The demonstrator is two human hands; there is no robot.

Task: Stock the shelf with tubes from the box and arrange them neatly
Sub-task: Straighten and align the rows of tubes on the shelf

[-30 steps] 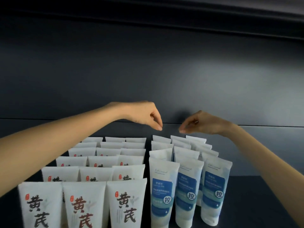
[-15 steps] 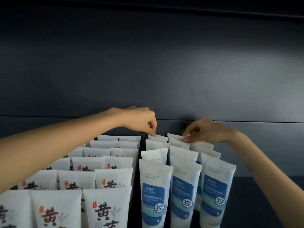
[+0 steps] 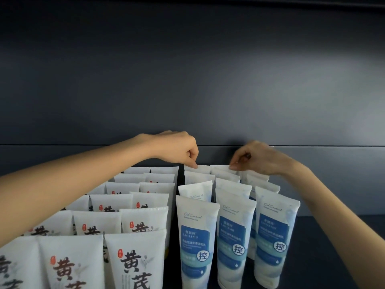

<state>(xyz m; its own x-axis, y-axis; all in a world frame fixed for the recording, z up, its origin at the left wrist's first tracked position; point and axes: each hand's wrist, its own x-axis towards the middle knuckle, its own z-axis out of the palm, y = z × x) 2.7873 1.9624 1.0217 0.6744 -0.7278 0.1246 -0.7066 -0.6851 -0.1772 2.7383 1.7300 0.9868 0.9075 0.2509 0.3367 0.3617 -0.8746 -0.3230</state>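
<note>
Arranging step: left hand (image 3: 179,147) pinches a rear tube (image 3: 201,169) by its crimp, right hand (image 3: 256,157) the neighbouring tube (image 3: 220,168); next likely calls for squaring both beneath the fingers

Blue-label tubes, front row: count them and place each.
3: the left tube, the middle tube and the right tube, upright side by side. Rear tubes stand behind them, partly hidden.

View: one wide-angle camera worn on the person's head.
Facing: forward and slightly down, square onto the dark back wall (image 3: 187,80).
Nearness: close; the front tubes (image 3: 133,265) run off the bottom edge.
Frame: forearms (image 3: 83,184) enter from both lower sides; left hand (image 3: 177,149) and right hand (image 3: 256,157) sit mid-frame at the back-row tubes (image 3: 200,168).
</note>
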